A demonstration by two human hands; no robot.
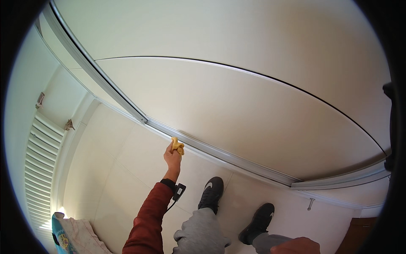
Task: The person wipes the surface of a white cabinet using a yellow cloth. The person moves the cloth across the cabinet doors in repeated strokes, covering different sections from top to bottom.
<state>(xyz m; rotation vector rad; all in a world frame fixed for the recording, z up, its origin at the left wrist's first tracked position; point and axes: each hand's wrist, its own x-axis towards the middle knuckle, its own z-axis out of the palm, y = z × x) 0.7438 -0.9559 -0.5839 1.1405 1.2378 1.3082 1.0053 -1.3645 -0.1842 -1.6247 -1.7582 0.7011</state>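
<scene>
My left hand (172,156), below a red sleeve with a black band and a small wired device at the wrist, grips a crumpled yellow cloth (177,146). The cloth is at the lower metal rail (203,144) of a large cream sliding door (222,104); whether it touches the rail I cannot tell. Left of the cloth, the door's upright metal edge profile (117,93) comes down to the rail. My right hand is out of view; only part of the right sleeve (296,246) shows at the bottom edge, over my leg.
Pale floor tiles (127,177) lie under my black shoes (212,192). A white radiator (44,158) stands along the left wall. At the lower left is a pink fabric (85,235) beside a teal printed item (62,235). A metal door stop (311,204) and a brown wooden piece (355,235) are at the right.
</scene>
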